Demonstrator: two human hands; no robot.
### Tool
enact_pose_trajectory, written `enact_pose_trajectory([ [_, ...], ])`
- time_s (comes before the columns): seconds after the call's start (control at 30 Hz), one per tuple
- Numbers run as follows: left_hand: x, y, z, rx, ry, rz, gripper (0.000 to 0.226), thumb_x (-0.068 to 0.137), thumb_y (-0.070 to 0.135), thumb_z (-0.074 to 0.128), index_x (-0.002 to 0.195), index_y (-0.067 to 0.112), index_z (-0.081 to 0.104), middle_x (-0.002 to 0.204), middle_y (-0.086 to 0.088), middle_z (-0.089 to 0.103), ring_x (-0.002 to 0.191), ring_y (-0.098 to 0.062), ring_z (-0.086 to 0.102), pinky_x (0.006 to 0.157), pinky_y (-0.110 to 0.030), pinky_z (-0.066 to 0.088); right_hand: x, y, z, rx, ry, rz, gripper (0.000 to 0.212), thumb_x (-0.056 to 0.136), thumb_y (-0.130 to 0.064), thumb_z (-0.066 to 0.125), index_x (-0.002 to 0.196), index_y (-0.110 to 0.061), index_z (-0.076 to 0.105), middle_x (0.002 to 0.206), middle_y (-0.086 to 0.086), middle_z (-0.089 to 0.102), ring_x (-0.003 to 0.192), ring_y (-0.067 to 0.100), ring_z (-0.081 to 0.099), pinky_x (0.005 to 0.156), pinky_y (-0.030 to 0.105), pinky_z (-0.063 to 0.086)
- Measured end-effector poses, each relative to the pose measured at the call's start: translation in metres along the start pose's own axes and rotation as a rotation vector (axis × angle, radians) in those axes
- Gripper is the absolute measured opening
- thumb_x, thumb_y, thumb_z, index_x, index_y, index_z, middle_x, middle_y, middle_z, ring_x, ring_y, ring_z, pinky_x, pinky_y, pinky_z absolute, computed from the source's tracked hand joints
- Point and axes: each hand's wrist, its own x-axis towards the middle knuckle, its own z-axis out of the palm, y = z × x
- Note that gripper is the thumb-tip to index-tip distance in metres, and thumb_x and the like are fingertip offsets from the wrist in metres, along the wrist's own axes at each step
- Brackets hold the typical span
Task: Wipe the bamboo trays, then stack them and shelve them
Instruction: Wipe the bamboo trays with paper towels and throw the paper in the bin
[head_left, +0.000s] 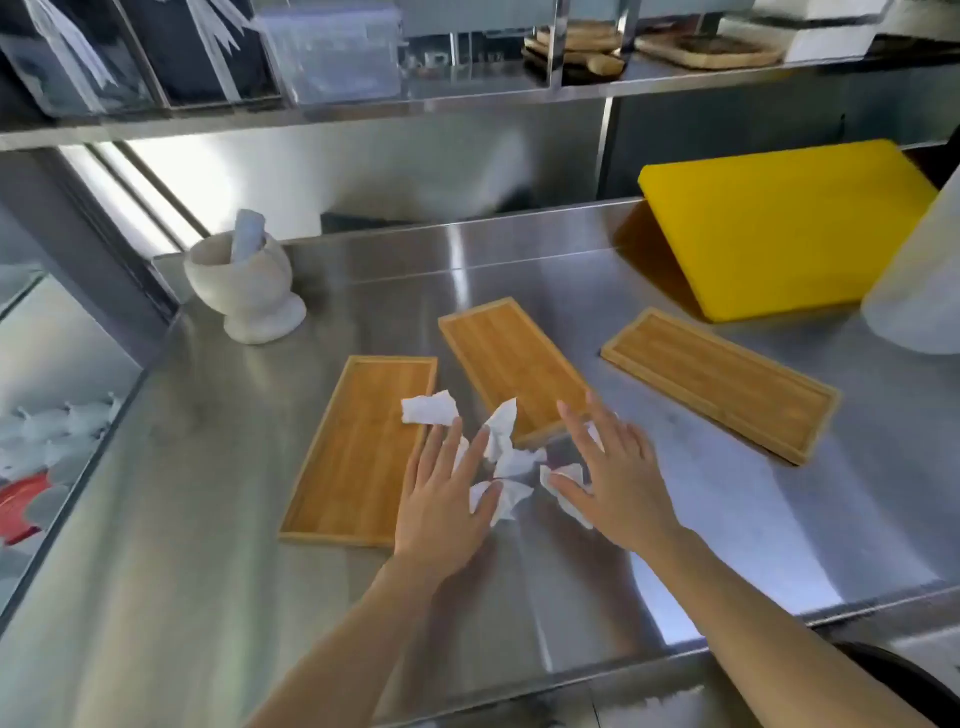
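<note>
Three bamboo trays lie flat on the steel counter: a left tray (358, 452), a middle tray (511, 364) and a right tray (722, 382). Several crumpled white paper pieces (511, 460) are scattered between the left and middle trays; one piece (428, 408) rests on the left tray's right rim. My left hand (441, 514) hovers flat with fingers spread over the left tray's right edge, fingertips touching the paper. My right hand (618, 480) is spread over the paper at the middle tray's near end, its thumb on a piece. Neither hand grips anything.
A white stone mortar with pestle (244, 283) stands at the back left. A yellow cutting board (789, 228) leans at the back right beside a white container (919, 291). A steel shelf (467, 98) above holds wooden boards (706, 49) and clear bins.
</note>
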Motion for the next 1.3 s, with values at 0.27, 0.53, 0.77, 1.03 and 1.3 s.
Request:
enact_pose_trajectory([
  [0.27,-0.012,-0.011,0.024,0.057,-0.162,0.050,0.039,0.099,0.031,0.038,0.136,0.020,0.047,0.146,0.001,0.045,0.142,-0.018,0.028,0.115,-0.030,0.014,-0.027,0.007,0.020,0.048,-0.117,0.115,0.049,0.083,-0.042,0.056,0.121,-0.012,0.054,0.120,0.007,0.062,0.109,0.028,0.059,0.084,0.040,0.043],
  [0.53,-0.010,-0.007,0.021,-0.018,-0.045,0.069,0.018,0.092,0.015,0.057,0.104,0.009,0.068,0.110,-0.005,0.066,0.111,-0.024,0.056,0.098,-0.031,0.036,-0.026,0.010,0.022,0.120,-0.144,0.133,0.016,0.090,-0.019,0.053,0.094,-0.006,0.061,0.104,0.012,0.064,0.100,0.031,0.057,0.082,0.035,0.032],
  [0.77,0.004,0.004,-0.001,-0.367,0.016,-0.112,0.005,0.090,0.013,0.061,0.090,0.008,0.059,0.098,0.001,0.053,0.085,-0.013,0.048,0.067,-0.006,0.035,-0.010,0.019,-0.006,0.507,-0.040,0.331,0.012,0.085,-0.002,0.050,0.075,-0.002,0.043,0.070,0.010,0.048,0.070,0.035,0.052,0.063,0.045,0.046],
  [1.03,0.016,0.010,-0.009,-0.632,0.010,-0.344,0.038,0.089,-0.010,0.042,0.072,0.025,0.040,0.071,0.004,0.050,0.068,-0.017,0.046,0.061,-0.028,0.039,0.019,0.037,-0.025,0.461,0.034,0.539,0.038,0.089,-0.031,0.049,0.125,-0.021,0.040,0.097,0.013,0.063,0.087,0.031,0.061,0.074,0.040,0.050],
  [1.3,0.020,0.014,-0.009,-0.496,-0.015,-0.426,0.030,0.081,-0.016,0.037,0.083,0.014,0.034,0.080,-0.004,0.042,0.072,-0.020,0.038,0.055,-0.025,0.030,0.044,0.052,0.004,0.354,-0.327,0.578,0.061,0.081,-0.048,0.058,0.128,-0.017,0.037,0.121,0.013,0.061,0.108,0.032,0.058,0.083,0.041,0.046],
])
